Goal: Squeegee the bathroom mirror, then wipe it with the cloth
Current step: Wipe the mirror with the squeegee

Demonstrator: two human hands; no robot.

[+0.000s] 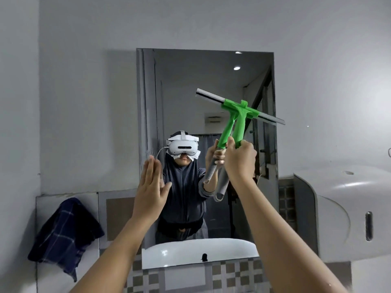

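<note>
The bathroom mirror hangs on the wall straight ahead, taller than wide. My right hand grips the green handle of a squeegee, whose grey blade lies tilted against the right upper half of the glass, its right end past the mirror's edge. My left hand is raised flat, fingers together, palm at or on the mirror's lower left edge; it holds nothing. A dark blue checked cloth hangs over the ledge at the lower left.
A white soap or paper dispenser juts from the wall at the right, close to my right forearm. Below the mirror runs a band of grey checked tiles. The mirror reflects a white basin and a person wearing a headset.
</note>
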